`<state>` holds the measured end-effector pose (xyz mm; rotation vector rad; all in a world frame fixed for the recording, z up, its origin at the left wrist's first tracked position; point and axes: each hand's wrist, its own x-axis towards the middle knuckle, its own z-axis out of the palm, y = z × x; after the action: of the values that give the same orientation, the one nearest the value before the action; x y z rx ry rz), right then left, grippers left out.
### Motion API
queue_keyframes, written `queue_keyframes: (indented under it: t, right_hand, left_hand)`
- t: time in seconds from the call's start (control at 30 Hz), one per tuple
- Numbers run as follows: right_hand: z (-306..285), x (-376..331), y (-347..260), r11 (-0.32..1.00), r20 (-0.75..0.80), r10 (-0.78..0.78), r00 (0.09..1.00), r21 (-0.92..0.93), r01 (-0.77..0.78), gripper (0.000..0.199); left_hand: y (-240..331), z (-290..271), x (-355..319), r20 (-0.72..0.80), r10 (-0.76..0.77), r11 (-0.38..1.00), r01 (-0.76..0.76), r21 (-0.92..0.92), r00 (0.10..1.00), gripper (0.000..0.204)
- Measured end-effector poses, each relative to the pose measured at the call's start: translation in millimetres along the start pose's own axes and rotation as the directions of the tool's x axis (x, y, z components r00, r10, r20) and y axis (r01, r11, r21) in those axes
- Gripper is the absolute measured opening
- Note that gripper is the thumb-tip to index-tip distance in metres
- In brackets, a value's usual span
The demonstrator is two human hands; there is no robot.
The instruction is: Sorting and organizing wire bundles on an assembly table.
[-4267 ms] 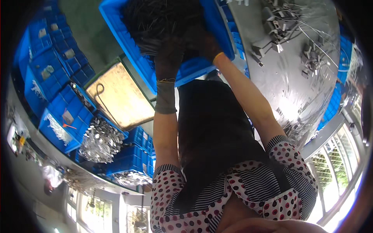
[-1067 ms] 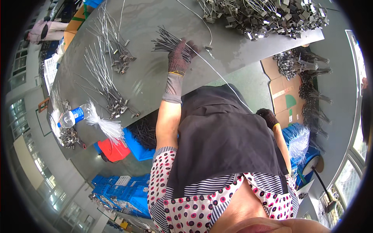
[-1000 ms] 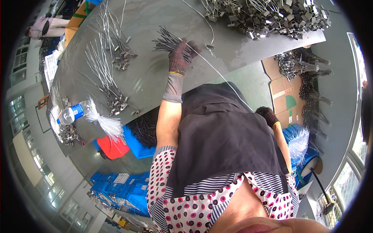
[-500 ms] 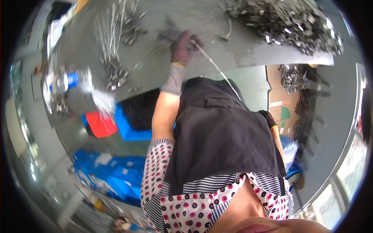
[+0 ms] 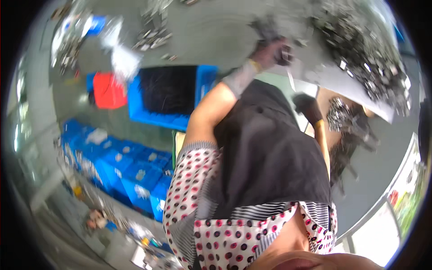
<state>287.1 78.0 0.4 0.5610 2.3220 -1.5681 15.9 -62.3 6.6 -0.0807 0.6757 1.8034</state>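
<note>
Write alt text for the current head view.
A gloved left hand holds a blurred dark bundle at a grey table; the gloved right hand is lower, beside a black apron. A metallic heap lies on the table at right; a blue crate of black strands stands left.

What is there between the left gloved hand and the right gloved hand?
In the head view, a white strand extends from the left hand toward the right hand; its far end is unclear.
</note>
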Motion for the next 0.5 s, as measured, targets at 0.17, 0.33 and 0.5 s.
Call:
queue_keyframes:
  t: [0.17,0.33,0.5]
  right_hand:
    - [15,32,-128,0.988,-0.109,-0.108,0.988,0.097,0.119,0.020]
    - [35,20,-154,0.999,-0.209,-0.052,0.977,0.003,0.053,0.026]
    - [64,18,-104,0.996,-0.167,0.088,0.982,0.035,-0.083,0.032]
  left_hand:
    - [82,-8,-3,-0.162,0.269,0.950,-0.289,-0.118,0.949,0.023]
    - [106,16,19,-0.447,0.210,0.977,-0.208,0.055,0.869,0.018]
    - [90,-12,35,-0.339,0.262,0.961,-0.212,0.179,0.903,0.020]
